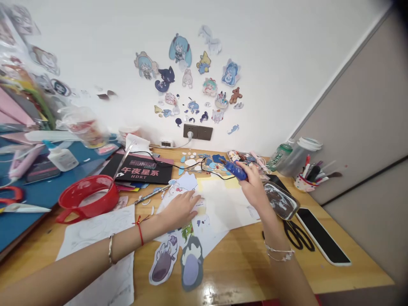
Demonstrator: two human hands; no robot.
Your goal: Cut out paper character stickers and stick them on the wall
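Note:
My right hand (253,185) is closed around a blue corded tool (235,169), lifted over the pale yellow sheet (223,199) in the middle of the wooden desk (248,259). Its black cable runs back toward the wall socket (197,131). My left hand (181,208) lies flat with fingers spread on white paper cut-outs (186,182) beside that sheet. Cartoon character cut-outs (177,261) lie just in front of it.
A red bowl (87,197) sits at the left by a black booklet (143,170) and a glue bottle (62,157). Scissors (298,236), a phone (321,236), a clear tray (282,199), a pen cup (306,180) and bottles stand at the right. Stickers cover the wall.

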